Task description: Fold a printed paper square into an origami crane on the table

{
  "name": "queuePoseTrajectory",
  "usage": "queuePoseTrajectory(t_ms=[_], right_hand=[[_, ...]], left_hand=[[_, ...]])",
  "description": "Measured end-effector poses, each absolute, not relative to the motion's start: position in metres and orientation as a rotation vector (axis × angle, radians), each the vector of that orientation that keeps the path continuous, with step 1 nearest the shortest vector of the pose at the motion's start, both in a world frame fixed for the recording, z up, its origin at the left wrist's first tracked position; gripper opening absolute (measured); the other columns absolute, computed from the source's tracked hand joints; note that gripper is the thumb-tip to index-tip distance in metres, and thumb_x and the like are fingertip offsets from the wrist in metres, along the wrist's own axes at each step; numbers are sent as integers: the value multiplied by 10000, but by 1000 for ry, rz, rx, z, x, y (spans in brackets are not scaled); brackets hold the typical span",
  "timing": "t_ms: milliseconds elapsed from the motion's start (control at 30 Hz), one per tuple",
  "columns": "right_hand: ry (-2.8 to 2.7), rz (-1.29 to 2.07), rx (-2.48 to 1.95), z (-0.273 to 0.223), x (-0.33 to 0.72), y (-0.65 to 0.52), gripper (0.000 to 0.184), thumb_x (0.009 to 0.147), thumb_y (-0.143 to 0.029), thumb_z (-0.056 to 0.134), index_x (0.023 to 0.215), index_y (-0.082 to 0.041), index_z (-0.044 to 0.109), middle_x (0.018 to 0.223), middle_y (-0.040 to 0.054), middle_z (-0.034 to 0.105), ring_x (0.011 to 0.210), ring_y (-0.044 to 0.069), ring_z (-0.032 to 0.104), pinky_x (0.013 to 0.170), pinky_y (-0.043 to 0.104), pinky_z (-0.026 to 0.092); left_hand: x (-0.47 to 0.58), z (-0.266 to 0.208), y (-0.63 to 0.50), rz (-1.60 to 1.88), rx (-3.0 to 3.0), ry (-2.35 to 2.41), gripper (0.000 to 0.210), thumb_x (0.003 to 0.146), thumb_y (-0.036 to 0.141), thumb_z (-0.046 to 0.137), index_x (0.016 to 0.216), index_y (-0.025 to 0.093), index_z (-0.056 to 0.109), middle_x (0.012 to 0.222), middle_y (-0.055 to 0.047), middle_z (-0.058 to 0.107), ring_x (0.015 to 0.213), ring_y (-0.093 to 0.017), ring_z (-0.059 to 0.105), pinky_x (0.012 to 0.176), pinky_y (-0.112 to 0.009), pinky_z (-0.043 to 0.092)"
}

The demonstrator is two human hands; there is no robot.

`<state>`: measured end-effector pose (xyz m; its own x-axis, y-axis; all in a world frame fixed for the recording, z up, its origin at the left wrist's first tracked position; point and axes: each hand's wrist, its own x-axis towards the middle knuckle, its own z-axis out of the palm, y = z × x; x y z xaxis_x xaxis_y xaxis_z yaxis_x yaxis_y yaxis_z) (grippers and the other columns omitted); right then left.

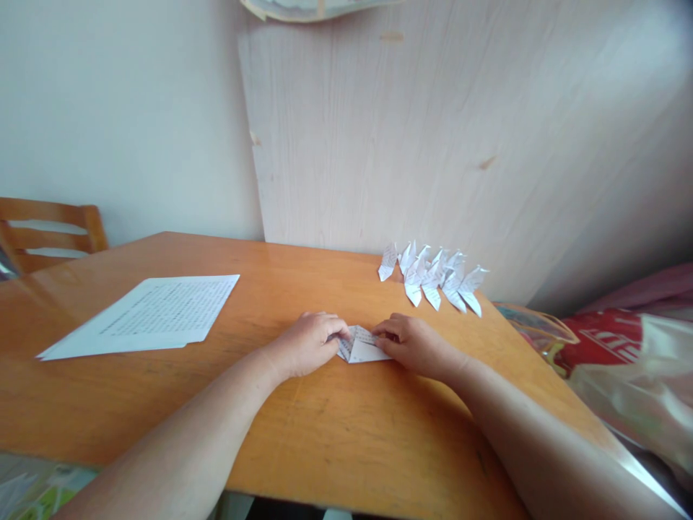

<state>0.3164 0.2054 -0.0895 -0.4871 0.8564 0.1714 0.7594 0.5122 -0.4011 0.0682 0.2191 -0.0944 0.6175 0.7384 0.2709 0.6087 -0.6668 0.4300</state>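
Observation:
A small folded piece of printed paper [365, 348] lies on the wooden table between both hands. My left hand [314, 343] is closed at its left end, thumb and fingers on the paper. At the right end, my right hand [414, 344] has its fingers curled together on the paper's edge. Creased triangular flaps show in the middle; the ends are hidden under the fingers. Beyond my right hand stand several folded paper figures [432, 285] with pointed tips, grouped in rows.
A stack of printed sheets [167, 314] lies on the left of the wooden table [303, 440]. A wooden chair [51, 227] stands at the far left. Red and white bags [611, 347] sit beyond the table's right edge. A pale panel [379, 144] rises behind the table.

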Motion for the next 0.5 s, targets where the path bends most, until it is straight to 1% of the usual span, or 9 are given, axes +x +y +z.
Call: queuePoseTrajectory(t_ms=[100,233,333,500], right_hand=[[-2375,397,-1363,-87,318,207,182,855,-227,594,951,-221,749,852,45,684,740,167,603,678,277,424],[-2317,477,-1407,-85,321,208,170,827,-261,636,951,-207,740,840,40,684,727,164,598,644,273,422],[-2311,566,-1412,-84,321,209,150,817,-245,638,921,-202,737,817,32,690,717,161,603,638,269,426],[-2292,649,-1400,-82,322,208,173,813,-252,644,951,-203,736,854,37,711,746,174,623,655,272,444]], left_hand=[[70,-94,218,622,2573,1117,266,830,121,530,950,256,726,954,-3,725,900,-191,652,806,-305,451],[73,-92,217,623,2589,1153,190,876,196,547,883,261,726,900,2,722,847,-183,647,754,-295,420],[76,-91,216,614,2576,1188,150,868,220,577,850,258,721,865,7,722,833,-184,639,746,-295,400],[79,-92,215,629,2560,1220,97,852,283,632,819,260,720,836,16,725,830,-189,634,769,-316,367]])
